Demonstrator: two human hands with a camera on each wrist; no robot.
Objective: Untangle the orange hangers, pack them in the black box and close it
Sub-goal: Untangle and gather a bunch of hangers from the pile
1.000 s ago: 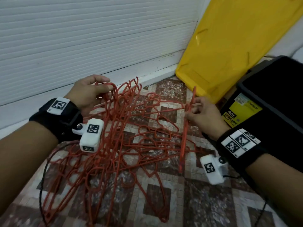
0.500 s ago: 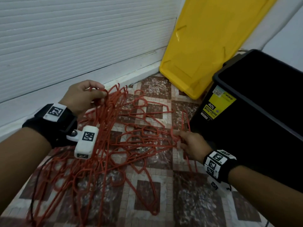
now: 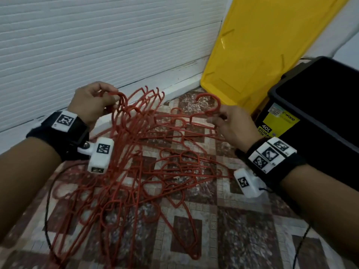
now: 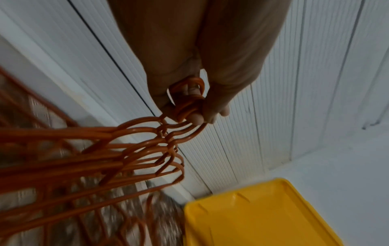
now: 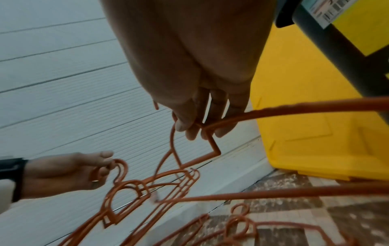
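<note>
A tangle of orange hangers (image 3: 136, 171) spreads over the patterned floor between my arms. My left hand (image 3: 93, 103) is raised near the wall and grips the hooks of a bunch of hangers (image 4: 185, 106), which fan down from it. My right hand (image 3: 231, 121) pinches the neck of one hanger (image 5: 208, 133) just below its hook (image 3: 209, 103), close to the black box (image 3: 318, 105). The box stands open at the right, with a yellow label (image 3: 277, 121) on its side.
A yellow lid (image 3: 272, 45) leans against the white slatted wall (image 3: 97, 35) behind the box. A white skirting ledge (image 3: 174, 78) runs along the wall's foot. Black cables (image 3: 46, 210) trail from both wrist cameras over the floor.
My right hand has risen from low on the floor and now holds a hanger by its neck, hook up, nearer the box. The left hand keeps its grip on the bunch.
</note>
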